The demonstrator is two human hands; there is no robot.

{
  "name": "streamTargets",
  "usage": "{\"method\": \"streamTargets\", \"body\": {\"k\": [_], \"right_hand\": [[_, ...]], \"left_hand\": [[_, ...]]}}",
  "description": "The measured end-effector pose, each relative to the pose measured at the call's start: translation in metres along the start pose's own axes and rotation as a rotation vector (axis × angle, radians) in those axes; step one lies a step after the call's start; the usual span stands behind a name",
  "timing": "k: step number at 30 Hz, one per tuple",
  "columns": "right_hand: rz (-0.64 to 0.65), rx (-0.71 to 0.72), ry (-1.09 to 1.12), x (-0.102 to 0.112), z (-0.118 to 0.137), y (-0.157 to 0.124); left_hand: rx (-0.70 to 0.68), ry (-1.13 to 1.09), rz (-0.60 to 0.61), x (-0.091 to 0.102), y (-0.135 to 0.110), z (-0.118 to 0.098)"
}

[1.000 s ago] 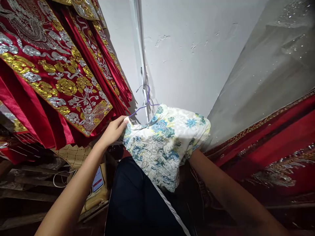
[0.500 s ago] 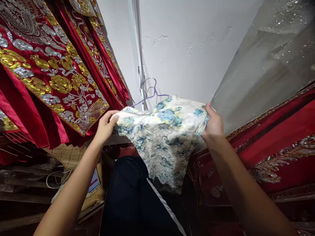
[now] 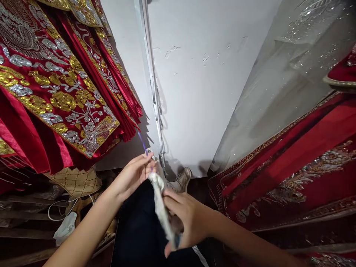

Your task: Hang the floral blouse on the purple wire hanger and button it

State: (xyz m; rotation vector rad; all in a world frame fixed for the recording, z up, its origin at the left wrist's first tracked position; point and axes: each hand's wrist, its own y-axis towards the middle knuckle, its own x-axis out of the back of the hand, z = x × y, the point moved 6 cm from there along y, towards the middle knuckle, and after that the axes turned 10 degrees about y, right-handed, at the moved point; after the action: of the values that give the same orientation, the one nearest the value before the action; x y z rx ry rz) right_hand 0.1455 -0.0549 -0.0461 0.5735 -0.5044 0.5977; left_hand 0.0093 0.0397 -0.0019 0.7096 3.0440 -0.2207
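The white floral garment is bunched into a narrow, edge-on fold in front of my knees, slightly blurred. My right hand grips it from the right side, fingers and thumb closed on the cloth. At the garment's upper end, my left hand has its fingers closed around a purple hanger. One end of the hanger sticks out above my fingers toward the red costume. The part between my fingers is largely hidden.
Red costumes with gold and silver sequins hang at the left. A sheer silver fabric and red embroidered cloth are on the right. Behind is a white wall with a metal pole. A shoe shows below.
The garment, spread between both hands before, is now bunched and turned edge-on. My right hand has moved left and down; my left hand has gone from the cloth to the purple hanger.
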Motion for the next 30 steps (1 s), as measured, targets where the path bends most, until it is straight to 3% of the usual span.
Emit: {"method": "streamTargets", "body": {"k": [2, 3, 7, 9, 12, 15, 17, 20, 23, 26, 30], "right_hand": [[0.049, -0.017, 0.023, 0.009, -0.008, 0.008], [0.016, -0.039, 0.018, 0.021, -0.017, 0.011], [-0.390, -0.216, -0.195, 0.092, -0.066, 0.015], [-0.494, -0.299, -0.212, 0.114, -0.085, 0.015], [-0.402, -0.373, 0.029, 0.119, -0.096, 0.016], [-0.274, -0.421, 0.412, 0.109, -0.087, 0.015], [-0.303, -0.440, 0.622, 0.108, -0.079, 0.015], [-0.528, -0.435, 0.722, 0.124, -0.076, 0.024], [-0.803, -0.362, 0.757, 0.151, -0.084, 0.042], [-0.958, -0.279, 0.823, 0.174, -0.098, 0.057], [-1.072, -0.287, 0.827, 0.176, -0.117, 0.044]], "left_hand": [[0.044, 0.055, 0.025, 0.007, -0.013, 0.006], [0.062, 0.122, 0.043, 0.012, -0.022, 0.007], [0.045, 0.516, 0.063, 0.034, -0.052, 0.000], [-0.007, 0.654, 0.076, 0.040, -0.061, -0.010], [-0.104, 0.754, 0.071, 0.049, -0.065, -0.026], [-0.211, 0.817, -0.069, 0.068, -0.054, -0.035], [-0.250, 0.843, -0.224, 0.085, -0.043, -0.035], [-0.367, 0.893, -0.521, 0.100, -0.035, -0.037], [-0.589, 1.016, -0.729, 0.090, -0.042, -0.045], [-0.702, 1.114, -0.686, 0.071, -0.047, -0.044], [-0.579, 1.174, -0.480, 0.067, -0.038, -0.019]]}}
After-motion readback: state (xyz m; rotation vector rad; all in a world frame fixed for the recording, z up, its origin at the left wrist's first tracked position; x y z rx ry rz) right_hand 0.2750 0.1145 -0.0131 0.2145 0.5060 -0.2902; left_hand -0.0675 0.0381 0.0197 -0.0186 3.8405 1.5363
